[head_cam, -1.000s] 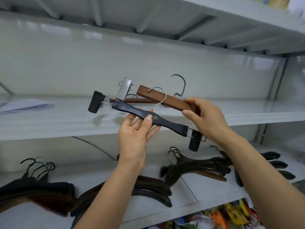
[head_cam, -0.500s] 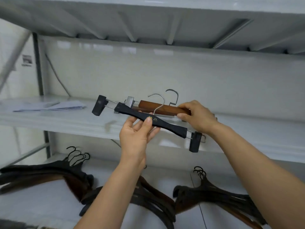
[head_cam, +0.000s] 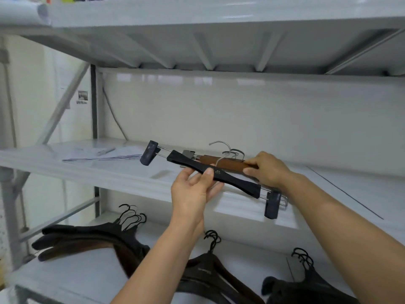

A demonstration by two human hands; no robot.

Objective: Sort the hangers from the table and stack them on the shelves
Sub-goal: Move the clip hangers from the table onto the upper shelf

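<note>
Nearest you, your left hand (head_cam: 192,189) pinches the black clip hanger (head_cam: 235,182) at its waist, thumb on top by the gold mark and fingers cupped beneath. It is the hand that carries this hanger, which is in the air at the front edge of the middle shelf (head_cam: 122,174). Its long axis runs on a diagonal. The near clip (head_cam: 271,205) hangs out low and to the right, in front of the shelf edge, while the far clip (head_cam: 149,152) points up, left and inward over the shelf surface. Just behind it, your right hand (head_cam: 268,170) curls its fingers over the right end of the brown wooden clip hanger (head_cam: 225,164). That one lies almost square to the shelf front, on or just above the surface; which of the two cannot be told. The black bar crosses in front of the brown one at an angle, closest near the left clips and spreading apart toward the right. So the next move likely turns on that angle: swing the near right clip up and inward until the black bar runs parallel with the brown, hooks to the same side, then lower it on top. Farther left on the same shelf lies a sheaf of papers (head_cam: 103,155), well apart from both hangers.
</note>
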